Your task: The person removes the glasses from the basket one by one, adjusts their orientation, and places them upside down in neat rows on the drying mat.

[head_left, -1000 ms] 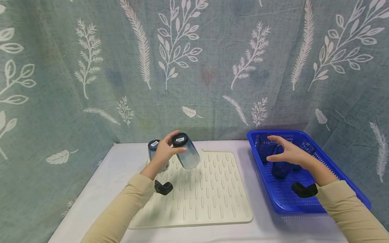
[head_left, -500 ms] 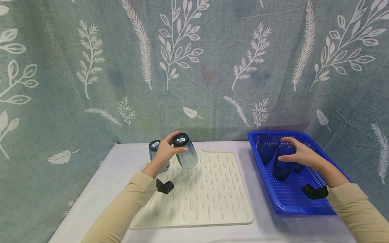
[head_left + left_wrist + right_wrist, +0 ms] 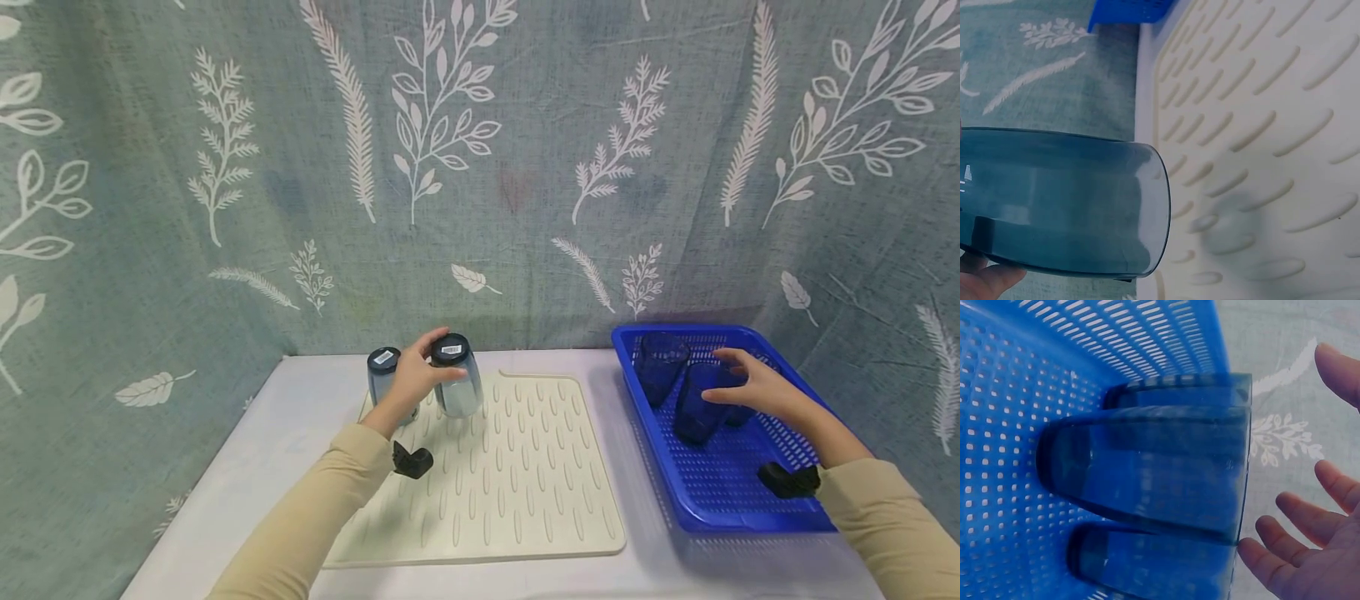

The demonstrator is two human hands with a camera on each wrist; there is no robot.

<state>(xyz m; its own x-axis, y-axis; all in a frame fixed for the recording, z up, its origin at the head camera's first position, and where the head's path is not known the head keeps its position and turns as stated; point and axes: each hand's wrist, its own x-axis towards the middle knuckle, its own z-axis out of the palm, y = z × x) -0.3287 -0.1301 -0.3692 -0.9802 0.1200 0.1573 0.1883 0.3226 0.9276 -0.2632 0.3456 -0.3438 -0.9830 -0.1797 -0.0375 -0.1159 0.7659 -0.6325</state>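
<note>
My left hand (image 3: 411,382) grips a blue-tinted drinking glass (image 3: 461,395) near its dark base. The glass is upside down, its rim apart from the cream drying mat (image 3: 517,500) below it; the left wrist view shows the held glass (image 3: 1060,200) and its shadow on the mat. Another inverted glass (image 3: 381,385) stands on the mat's far left corner, partly behind my hand. My right hand (image 3: 761,390) hovers over the blue basket (image 3: 667,492), fingers spread, holding nothing. Under it an upright glass (image 3: 1147,469) stands among other glasses (image 3: 660,367), close to the fingertips.
A white-covered table (image 3: 277,442) carries the mat at its middle and the basket to its right. A green-grey leaf-patterned curtain (image 3: 517,200) hangs right behind the table's back edge and along both sides.
The held glass has tilted toward vertical and come slightly lower and left. My right hand has moved right, away from the glasses in the basket, its fingers still apart.
</note>
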